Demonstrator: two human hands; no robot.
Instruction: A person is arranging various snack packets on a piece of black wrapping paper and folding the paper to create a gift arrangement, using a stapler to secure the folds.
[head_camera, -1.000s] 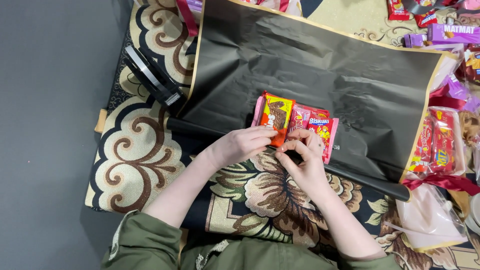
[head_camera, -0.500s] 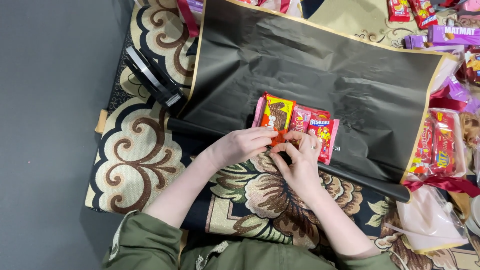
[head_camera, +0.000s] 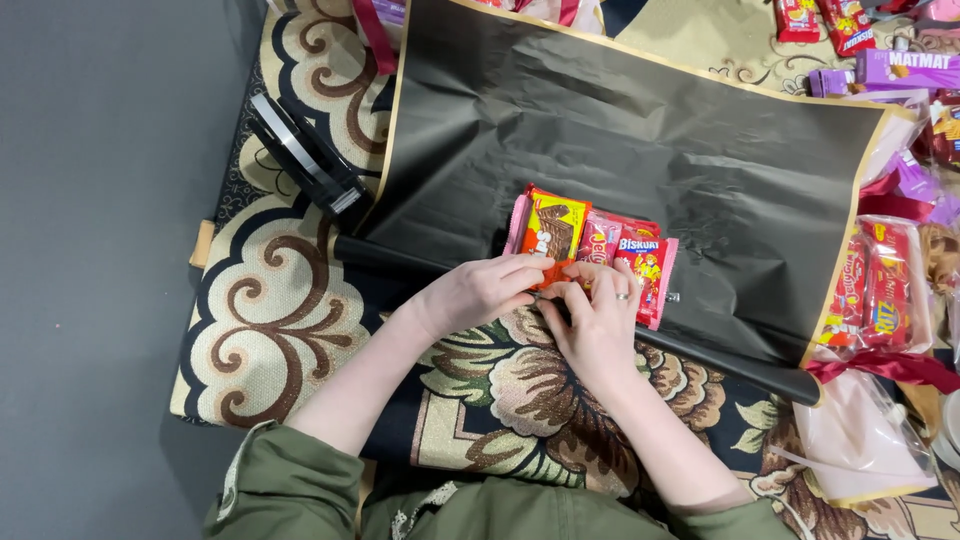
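Patterned rug (head_camera: 270, 330) w/ black wrap sheet (head_camera: 640, 150) | 2 snack packs (head_camera: 590, 245) at sheet's near edge | L hand (head_camera: 475, 295) & R hand (head_camera: 595, 320) both pinch orange packet end (head_camera: 548, 272) | keep your grip low, packs flush, edges aligned.

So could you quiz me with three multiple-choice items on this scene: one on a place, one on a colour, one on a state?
1. Where do the snack packets lie?
A. on the grey floor
B. on the black sheet
C. in a box

2. What colour is the sheet's edge?
A. gold
B. blue
C. white

3. What are the left hand and right hand doing?
A. resting apart
B. pinching an orange packet together
C. holding scissors

Answers: 1 B, the packets sit on the sheet's near part; 2 A, a gold line rims it; 3 B, both hands' fingertips meet on the packet.
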